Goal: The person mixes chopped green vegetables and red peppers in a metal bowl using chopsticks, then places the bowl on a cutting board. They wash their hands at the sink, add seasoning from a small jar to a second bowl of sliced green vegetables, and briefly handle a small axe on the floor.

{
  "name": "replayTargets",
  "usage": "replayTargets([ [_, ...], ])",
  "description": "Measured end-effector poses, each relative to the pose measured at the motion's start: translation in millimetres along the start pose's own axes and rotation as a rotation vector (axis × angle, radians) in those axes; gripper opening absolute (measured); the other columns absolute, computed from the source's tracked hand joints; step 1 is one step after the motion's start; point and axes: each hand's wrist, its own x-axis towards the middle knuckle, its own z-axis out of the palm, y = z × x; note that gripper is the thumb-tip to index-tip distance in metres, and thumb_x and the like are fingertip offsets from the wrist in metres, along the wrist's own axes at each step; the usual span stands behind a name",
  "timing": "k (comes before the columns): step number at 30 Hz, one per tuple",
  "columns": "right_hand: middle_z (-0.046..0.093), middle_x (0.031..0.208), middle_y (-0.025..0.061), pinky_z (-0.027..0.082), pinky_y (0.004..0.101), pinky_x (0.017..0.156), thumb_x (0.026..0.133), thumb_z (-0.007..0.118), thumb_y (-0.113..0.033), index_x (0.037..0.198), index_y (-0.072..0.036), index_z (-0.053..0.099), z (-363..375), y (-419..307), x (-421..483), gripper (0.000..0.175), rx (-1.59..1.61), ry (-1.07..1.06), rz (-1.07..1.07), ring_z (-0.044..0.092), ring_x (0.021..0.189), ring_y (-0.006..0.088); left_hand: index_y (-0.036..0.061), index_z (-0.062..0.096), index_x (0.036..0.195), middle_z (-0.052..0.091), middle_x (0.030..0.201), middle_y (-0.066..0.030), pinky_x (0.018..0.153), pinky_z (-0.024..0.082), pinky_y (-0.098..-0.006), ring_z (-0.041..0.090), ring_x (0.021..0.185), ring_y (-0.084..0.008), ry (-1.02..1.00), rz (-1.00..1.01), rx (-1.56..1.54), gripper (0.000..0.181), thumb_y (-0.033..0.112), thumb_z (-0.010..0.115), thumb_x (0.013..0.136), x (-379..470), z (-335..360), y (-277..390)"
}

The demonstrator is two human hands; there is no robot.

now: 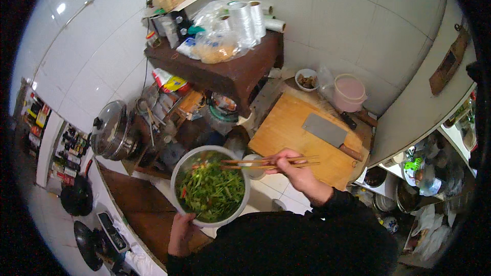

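Note:
A round white bowl (pixel 177 203) is held up before me by its near-left rim, gripped in my left hand (pixel 181 232). Chopped leafy greens (pixel 213 189) with a few red bits fill much of it. In my right hand (pixel 289 168) is a set of wooden chopsticks (pixel 245 164), their tips reaching over the bowl's right rim above the greens. The fingers of my left hand under the bowl are hidden. Right of the bowl, beyond my right hand, a wooden cutting board (pixel 276 122) carries a cleaver (pixel 325 128) lying flat.
Behind the board stand a small bowl of food pieces (pixel 307 80) and a pink lidded tub (pixel 350 90). Plastic film rolls (pixel 241 23) and bags top a brown table (pixel 215 69). At left are a glass-lidded pot (pixel 111 130) and a black wok (pixel 76 195). Crowded shelves (pixel 425 195) stand right.

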Motion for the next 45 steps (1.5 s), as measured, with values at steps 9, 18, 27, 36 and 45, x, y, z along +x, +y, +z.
replayTargets([
  [9, 0.060, 0.106, 0.0114, 0.053, 0.0420, 0.084, 0.096, 0.053, -0.016, 0.096, -0.007, 0.054, -95.6, -73.5, -43.8, 0.010, -0.185, 0.523, -0.317, 0.060, 0.103, 0.0270, -0.0032, 0.051, 0.119, 0.062, 0.108, -0.0152, 0.066, 0.058, -0.0374, 0.065, 0.087, -0.0266, -0.480, -0.105, 0.155, 0.038, 0.013, 0.056, 0.085, 150.3, 147.2, 25.1],
  [18, 0.055, 0.117, 0.0175, 0.048, 0.0447, 0.093, 0.099, 0.044, -0.034, 0.102, -0.005, 0.051, -109.1, -70.0, -79.8, 0.029, -0.159, 0.710, -0.478, 0.055, 0.113, 0.0328, -0.0021, 0.054, 0.111, 0.064, 0.098, -0.0137, 0.061, 0.057, -0.0363, 0.066, 0.079, -0.0255, -0.581, -0.137, 0.266, 0.030, 0.011, 0.056, 0.085, 231.7, 253.6, 32.0],
  [27, 0.054, 0.119, 0.0212, 0.051, 0.0438, 0.092, 0.100, 0.042, -0.031, 0.100, -0.001, 0.052, -87.4, -58.2, -62.1, 0.032, -0.354, 0.781, -0.458, 0.056, 0.112, 0.0325, 0.0008, 0.056, 0.109, 0.066, 0.096, -0.0121, 0.061, 0.056, -0.0371, 0.066, 0.076, -0.0261, -0.684, -0.166, 0.273, 0.026, 0.011, 0.057, 0.086, 281.8, 280.0, 29.8],
  [36, 0.060, 0.113, 0.0180, 0.049, 0.0346, 0.088, 0.098, 0.046, -0.019, 0.098, 0.001, 0.057, -75.4, -47.4, -16.9, 0.023, -1.007, 0.654, -0.232, 0.060, 0.105, 0.0275, 0.0060, 0.050, 0.122, 0.059, 0.115, -0.0144, 0.077, 0.055, -0.0387, 0.065, 0.091, -0.0261, -0.816, -0.233, 0.264, 0.038, 0.027, 0.059, 0.092, 256.7, 254.4, 57.0],
  [45, 0.053, 0.120, 0.0236, 0.048, 0.0436, 0.088, 0.083, 0.061, -0.014, 0.100, -0.003, 0.055, -63.2, -23.6, 52.6, 0.021, -1.615, 0.216, -0.372, 0.055, 0.107, 0.0400, 0.0002, 0.040, 0.135, 0.059, 0.118, -0.0158, 0.082, 0.052, -0.0329, 0.063, 0.095, -0.0219, -0.804, -0.079, 0.488, 0.052, 0.025, 0.057, 0.094, 201.3, 149.8, 84.5],
])
